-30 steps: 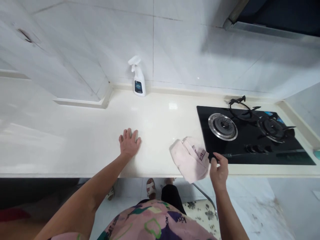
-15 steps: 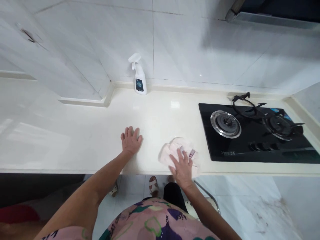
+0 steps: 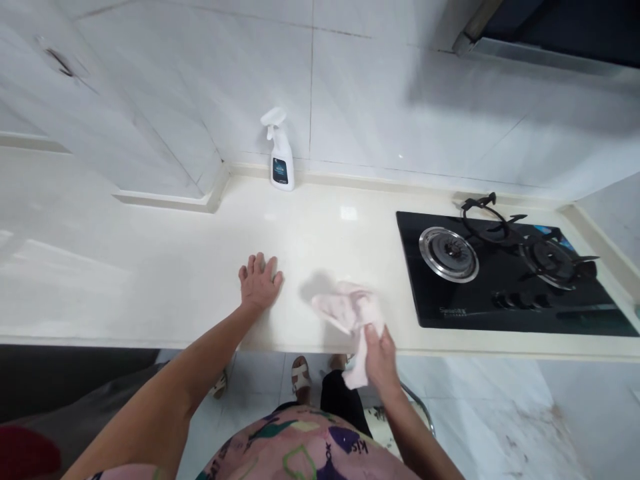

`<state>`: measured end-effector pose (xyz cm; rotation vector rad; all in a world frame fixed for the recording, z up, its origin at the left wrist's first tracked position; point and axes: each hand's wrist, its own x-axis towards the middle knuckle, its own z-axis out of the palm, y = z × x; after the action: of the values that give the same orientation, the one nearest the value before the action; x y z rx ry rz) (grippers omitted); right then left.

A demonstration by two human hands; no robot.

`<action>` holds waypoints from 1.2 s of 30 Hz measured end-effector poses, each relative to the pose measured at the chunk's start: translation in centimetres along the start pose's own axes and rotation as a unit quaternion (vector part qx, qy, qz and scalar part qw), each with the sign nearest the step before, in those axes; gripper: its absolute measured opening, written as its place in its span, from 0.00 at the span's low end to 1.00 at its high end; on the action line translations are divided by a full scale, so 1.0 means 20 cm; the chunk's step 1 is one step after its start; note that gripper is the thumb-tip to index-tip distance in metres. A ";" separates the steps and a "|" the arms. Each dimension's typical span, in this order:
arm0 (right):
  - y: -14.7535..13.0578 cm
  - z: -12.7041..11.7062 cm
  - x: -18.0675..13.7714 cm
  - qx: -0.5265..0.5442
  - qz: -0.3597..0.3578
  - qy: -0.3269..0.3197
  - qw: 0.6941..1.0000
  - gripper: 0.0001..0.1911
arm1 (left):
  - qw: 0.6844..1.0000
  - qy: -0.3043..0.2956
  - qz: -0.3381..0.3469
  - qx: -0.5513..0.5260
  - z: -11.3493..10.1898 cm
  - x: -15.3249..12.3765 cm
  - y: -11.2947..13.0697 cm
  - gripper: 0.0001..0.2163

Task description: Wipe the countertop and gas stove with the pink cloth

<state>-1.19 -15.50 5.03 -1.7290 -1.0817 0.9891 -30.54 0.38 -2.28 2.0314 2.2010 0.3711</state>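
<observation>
The pink cloth (image 3: 345, 310) is blurring and partly hiding the fingers (image 3: 371, 339) of the right hand (image 3: 382, 360); the picture's edge is cropping a dark hood (image 3: 575, 33); the label (image 3: 280, 171) on the spray bottle (image 3: 283, 148) is showing unreadably small print.

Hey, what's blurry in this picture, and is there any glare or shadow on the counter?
Head view: the pink cloth in the right hand is blurred, while the left hand looks sharper; head view: glare leaves a bright patch on the counter left of the stove; head view: a soft shadow lies on the counter beside the cloth.
</observation>
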 end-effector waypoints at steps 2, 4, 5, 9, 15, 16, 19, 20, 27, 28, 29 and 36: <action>-0.01 -0.15 0.06 -0.047 -0.036 0.063 0.996 0.32 | 1.000 0.004 0.001 0.000 0.00 0.00 0.00 0.26; 0.05 -0.27 0.13 -0.144 -0.096 0.090 0.981 0.34 | 1.000 0.008 0.002 0.000 0.01 -0.01 0.00 0.26; 0.09 -0.30 0.15 -0.212 -0.115 0.094 0.966 0.35 | 1.000 0.008 0.003 -0.001 0.01 -0.01 0.00 0.26; 0.33 -0.31 0.23 -0.477 -0.111 0.084 0.868 0.34 | 1.000 0.002 0.004 0.007 0.02 -0.01 -0.01 0.26; 0.45 -0.20 0.38 -0.553 -0.134 0.106 0.815 0.37 | 1.000 -0.002 -0.008 0.004 0.03 -0.01 -0.01 0.26; 0.45 -0.18 0.43 -0.555 -0.136 0.111 0.813 0.38 | 1.000 -0.007 -0.011 0.001 0.02 -0.01 -0.01 0.26; 0.42 -0.13 0.63 -0.552 -0.148 0.131 0.810 0.41 | 1.000 -0.016 -0.016 0.006 0.01 -0.01 -0.01 0.26; 0.41 -0.12 0.70 -0.549 -0.153 0.139 0.810 0.42 | 1.000 -0.015 -0.015 0.010 0.01 -0.01 0.00 0.26; 0.25 -0.03 1.37 -0.531 -0.164 0.116 0.823 0.38 | 0.999 -0.010 -0.016 0.030 0.02 -0.04 -0.01 0.26; 0.21 -0.01 1.48 -0.531 -0.159 0.104 0.826 0.37 | 0.999 -0.011 -0.016 0.036 0.02 -0.04 -0.02 0.26; 0.16 0.01 1.60 -0.529 -0.152 0.092 0.830 0.36 | 0.999 -0.012 -0.017 0.041 0.03 -0.04 -0.02 0.26; -0.18 0.31 2.12 -0.514 -0.120 -0.048 0.848 0.32 | 0.999 0.003 0.002 0.051 0.04 -0.06 -0.05 0.24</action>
<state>5.41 26.49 -1.24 -2.2582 -2.0750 0.2942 -31.24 -0.75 -3.38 2.0876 2.2644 0.2703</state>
